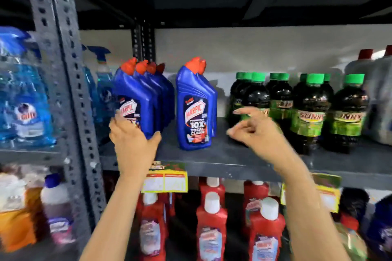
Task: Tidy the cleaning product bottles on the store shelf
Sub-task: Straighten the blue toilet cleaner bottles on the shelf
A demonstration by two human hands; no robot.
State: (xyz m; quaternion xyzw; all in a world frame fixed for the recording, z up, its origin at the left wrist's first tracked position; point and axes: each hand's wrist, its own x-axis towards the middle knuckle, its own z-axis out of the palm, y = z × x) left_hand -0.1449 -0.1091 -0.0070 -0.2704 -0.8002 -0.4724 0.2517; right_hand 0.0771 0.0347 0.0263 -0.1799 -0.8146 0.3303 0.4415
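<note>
Under my left hand (132, 141) sits the front bottle (132, 104) of a row of blue toilet-cleaner bottles (148, 95), and I grip its lower body with thumb on one side and fingers wrapped round the other. My right hand (257, 131) hangs free in the air, fingers loosely spread and half curled, holding nothing; it is blurred, so I cannot read it finer than that.

I judge the step in hand to be squaring up this blue row. The bottle I hold leans a little out of line with the ones packed behind it. Between my two hands, apart from the row, stands a second short file of blue bottles (196, 108), label facing me. Just beyond my right fingertips are the dark bottles with green caps (309, 108), some forward, some back.

The next move, as I see it, calls for setting the held bottle upright and flush on the grey shelf (222, 159), then closing the gap toward the pair.

The blue bottles are tall, with angled necks and red caps, glossy plastic, likely slippery. They look top-heavy, so nudging one could tip its neighbours.
</note>
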